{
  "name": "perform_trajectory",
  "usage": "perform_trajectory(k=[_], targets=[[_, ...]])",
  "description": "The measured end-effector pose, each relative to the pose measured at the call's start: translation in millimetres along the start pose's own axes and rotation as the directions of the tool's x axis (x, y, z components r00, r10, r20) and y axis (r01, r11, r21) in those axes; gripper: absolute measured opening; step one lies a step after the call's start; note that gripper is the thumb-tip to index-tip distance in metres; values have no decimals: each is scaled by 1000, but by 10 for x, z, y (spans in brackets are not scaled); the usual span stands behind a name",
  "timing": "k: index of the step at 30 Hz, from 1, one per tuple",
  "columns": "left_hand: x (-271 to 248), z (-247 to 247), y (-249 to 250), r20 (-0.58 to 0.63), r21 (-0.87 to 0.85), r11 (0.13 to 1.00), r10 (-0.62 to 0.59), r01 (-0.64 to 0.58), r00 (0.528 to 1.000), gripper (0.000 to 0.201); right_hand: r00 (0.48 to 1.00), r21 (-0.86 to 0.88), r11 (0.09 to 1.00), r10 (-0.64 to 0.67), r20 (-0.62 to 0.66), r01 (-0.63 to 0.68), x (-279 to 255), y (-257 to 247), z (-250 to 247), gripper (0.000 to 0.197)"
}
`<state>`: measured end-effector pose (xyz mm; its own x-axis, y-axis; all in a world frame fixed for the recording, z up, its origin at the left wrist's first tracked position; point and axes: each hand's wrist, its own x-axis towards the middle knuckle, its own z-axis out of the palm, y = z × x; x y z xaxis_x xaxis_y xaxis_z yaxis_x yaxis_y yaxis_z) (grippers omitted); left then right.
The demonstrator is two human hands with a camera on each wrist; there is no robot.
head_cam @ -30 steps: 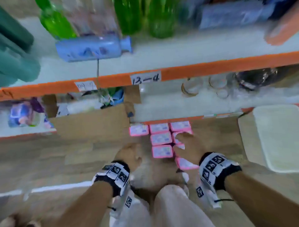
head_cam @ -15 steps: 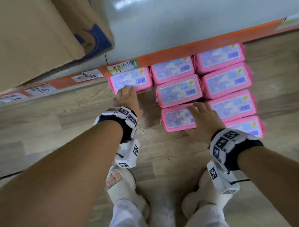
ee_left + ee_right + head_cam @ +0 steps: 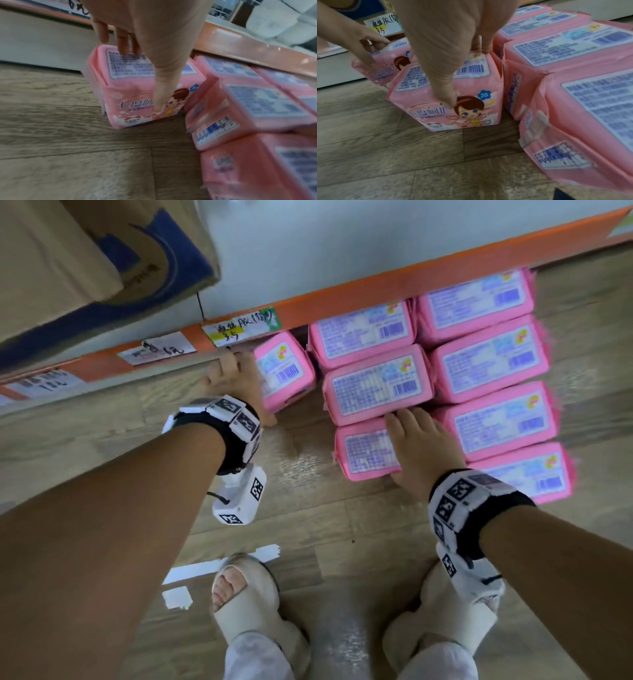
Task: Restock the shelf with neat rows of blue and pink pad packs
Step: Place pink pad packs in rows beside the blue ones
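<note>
Several pink pad packs (image 3: 489, 364) lie label-up in rows on the wooden floor against the orange shelf edge (image 3: 411, 275). My left hand (image 3: 239, 385) grips the leftmost pink pack (image 3: 284, 371), which stands apart and is turned at an angle. In the left wrist view the fingers (image 3: 123, 47) hook over this pack (image 3: 130, 67) and the thumb presses its front. My right hand (image 3: 418, 450) grips the nearest pack (image 3: 363, 453) of the middle column. The right wrist view shows the thumb on that pack's (image 3: 471, 119) cartoon face and the fingers behind it. I see no blue packs.
A cardboard box (image 3: 102, 268) sits on the white shelf board above. Handwritten price labels (image 3: 239, 328) are stuck on the orange edge. My feet in beige slippers (image 3: 246, 604) stand just behind the packs, beside strips of white tape (image 3: 219, 566) on the floor.
The head view has dropped from the upper shelves to the floor packs. My left hand has turned the leftmost pack from flat against the edge to an angle. My right hand stays on the near pack.
</note>
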<state>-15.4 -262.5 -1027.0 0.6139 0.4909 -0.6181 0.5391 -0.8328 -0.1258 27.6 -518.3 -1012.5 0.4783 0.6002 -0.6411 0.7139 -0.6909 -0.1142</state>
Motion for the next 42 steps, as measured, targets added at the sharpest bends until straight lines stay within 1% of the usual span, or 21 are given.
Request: perform_trajectory(k=[2,3,5,6,8,11,13,14,15,17,18,21,25,27,30,31,33,35,37,39,42], targets=[[-87,84,4,-69,13,1000,-20,21,997,99,1000,15,1000,2,2,-2,19,4,-4,72],[-138,143,20,-82,-36,998,-48,46,995,93,1000,31,1000,2,9,-2,23,7,-10,70],[-215,222,69,5,-276,950,-150,146,989,87,1000,66,998,-6,14,5,4,11,-15,66],[-250,257,87,90,-387,897,-193,213,977,89,1000,91,996,-1,7,0,-29,13,-16,65],[-372,297,82,207,-522,797,-227,304,952,95,999,164,986,39,-17,-36,-140,7,-46,68],[-749,249,21,281,-678,642,-222,357,934,98,997,242,969,62,-49,-48,-414,-10,-235,73],[-1088,128,-11,315,-757,534,-206,376,926,106,997,272,961,58,-50,-42,-645,-24,-471,79],[-1268,46,-26,332,-783,486,-204,389,921,103,997,281,959,65,-44,-50,-774,-31,-617,82],[-1451,-53,-32,329,-799,462,-198,384,923,90,996,286,956,76,-45,-60,-921,-36,-775,84],[-1830,-373,-57,289,-804,481,-198,350,937,53,994,283,957,90,-65,-69,-1241,-51,-1119,85],[-1996,-563,-76,278,-804,489,-192,337,941,49,993,278,958,97,-73,-73,-1403,-55,-1314,85],[-2523,-1240,-115,247,-807,507,-175,302,953,65,992,284,957,85,-93,-55,-1915,-77,-1987,87],[-3217,-2217,-184,225,-783,569,-120,253,967,73,991,275,962,32,-132,5,-2547,-130,-2936,85],[-3557,-2692,-250,194,-793,563,-126,231,973,74,988,279,958,-13,-157,57,-2823,-157,-3414,81],[-4015,-3412,-345,106,-821,547,-138,165,985,71,974,275,951,-84,-209,141,-3264,-157,-4121,79],[-4152,-3662,-376,66,-822,554,-139,133,988,76,967,260,950,-113,-230,173,-3417,-146,-4369,79],[-4426,-4176,-465,1,-815,576,-123,72,992,87,942,240,941,-165,-293,240,-3719,-107,-4861,81],[-4692,-4688,-554,-76,-805,594,-104,0,992,76,908,226,928,-199,-370,295,-4002,-54,-5345,88],[-4957,-5178,-634,-198,-779,620,-105,-91,975,66,854,171,922,-237,-462,348,-4268,-24,-5827,91],[-5205,-5599,-677,-297,-765,625,-128,-156,946,72,794,133,912,-258,-551,388,-4506,-31,-6262,79],[-5514,-6105,-706,-397,-778,583,-169,-233,902,77,701,93,887,-288,-653,451,-4834,-72,-6820,63]])
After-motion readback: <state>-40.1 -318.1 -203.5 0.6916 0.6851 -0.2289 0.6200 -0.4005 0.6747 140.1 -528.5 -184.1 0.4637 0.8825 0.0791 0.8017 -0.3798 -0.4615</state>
